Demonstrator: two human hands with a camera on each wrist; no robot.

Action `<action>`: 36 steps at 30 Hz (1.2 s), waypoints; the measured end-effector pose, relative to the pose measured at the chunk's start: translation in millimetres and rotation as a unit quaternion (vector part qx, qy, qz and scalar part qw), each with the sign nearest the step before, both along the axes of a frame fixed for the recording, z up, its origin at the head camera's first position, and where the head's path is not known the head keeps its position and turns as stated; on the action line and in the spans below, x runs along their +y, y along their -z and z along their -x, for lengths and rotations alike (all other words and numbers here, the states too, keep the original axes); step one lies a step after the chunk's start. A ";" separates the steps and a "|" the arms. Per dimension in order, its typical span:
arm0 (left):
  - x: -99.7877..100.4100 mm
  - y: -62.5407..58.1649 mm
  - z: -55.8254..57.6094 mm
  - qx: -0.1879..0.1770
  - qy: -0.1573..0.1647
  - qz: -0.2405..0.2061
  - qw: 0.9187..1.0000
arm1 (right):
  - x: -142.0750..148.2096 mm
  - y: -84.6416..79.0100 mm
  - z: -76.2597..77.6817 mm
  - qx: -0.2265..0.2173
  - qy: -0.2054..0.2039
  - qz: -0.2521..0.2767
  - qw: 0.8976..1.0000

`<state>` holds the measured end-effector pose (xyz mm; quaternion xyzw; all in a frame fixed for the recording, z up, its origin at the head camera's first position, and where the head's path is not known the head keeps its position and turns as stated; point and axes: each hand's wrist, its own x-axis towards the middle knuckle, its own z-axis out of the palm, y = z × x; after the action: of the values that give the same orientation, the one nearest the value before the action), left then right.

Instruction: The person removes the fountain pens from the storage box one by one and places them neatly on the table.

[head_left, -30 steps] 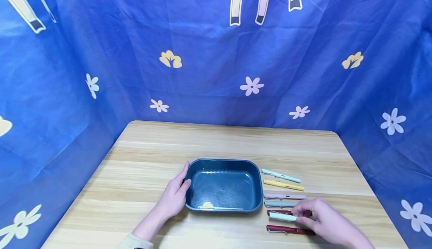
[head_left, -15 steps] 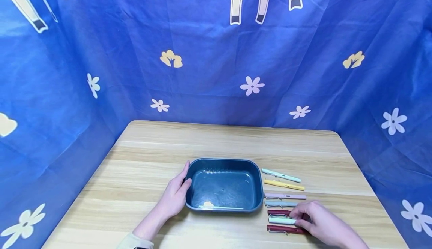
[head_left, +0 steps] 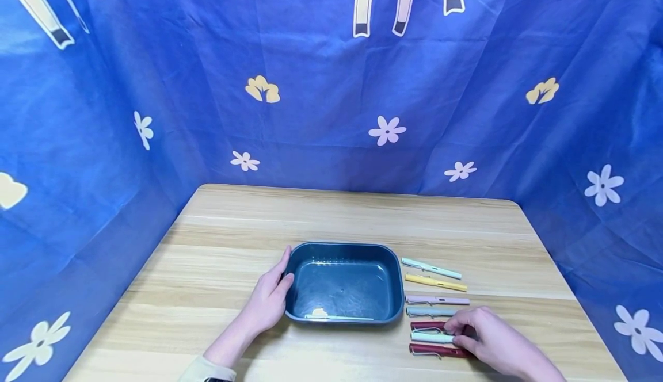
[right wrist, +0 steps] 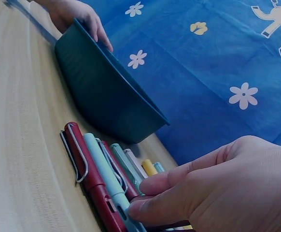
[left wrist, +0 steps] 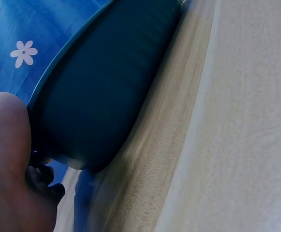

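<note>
My left hand (head_left: 268,300) grips the left end of a dark teal rectangular bin (head_left: 342,290), thumb over the rim. The left wrist view shows the bin's outer wall (left wrist: 102,82) close up. Right of the bin, my right hand (head_left: 489,336) pinches a pale mint pen (head_left: 431,337) with thumb and forefinger. This pen lies between two dark red clip pens, one farther off (head_left: 426,326) and one nearer (head_left: 437,351). In the right wrist view, the thumb is on the mint pen's barrel (right wrist: 104,162). The hand hides the pens' right ends.
Beyond these pens, a grey-blue pen (head_left: 429,312), a lavender pen (head_left: 437,301), a yellow pen (head_left: 435,282) and another mint pen (head_left: 431,268) form a column beside the bin. A blue patterned curtain (head_left: 321,117) stands behind and beside the wooden table (head_left: 233,226).
My right hand has lowered the mint pen from over the farther red pen into the gap between both red pens. The left hand and the bin have stayed put.
</note>
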<state>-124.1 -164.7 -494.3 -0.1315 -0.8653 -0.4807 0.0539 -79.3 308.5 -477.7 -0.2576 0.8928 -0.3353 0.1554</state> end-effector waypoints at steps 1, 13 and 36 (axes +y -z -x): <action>-0.3 0.0 0.0 0.000 0.000 0.001 1.000 | 0.3 -0.8 0.0 -0.002 0.002 0.000 1.000; 0.7 -1.7 -0.7 0.005 -0.003 0.006 1.000 | 0.5 -25.6 6.0 0.040 0.003 0.029 0.999; 0.3 0.4 -1.1 0.001 -0.006 0.002 1.000 | -61.5 -67.4 41.9 0.166 0.001 0.082 0.983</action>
<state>-123.0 -164.4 -494.8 -0.1267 -0.8671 -0.4782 0.0576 -121.2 246.9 -410.3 -0.3209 0.8758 -0.3601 -0.0168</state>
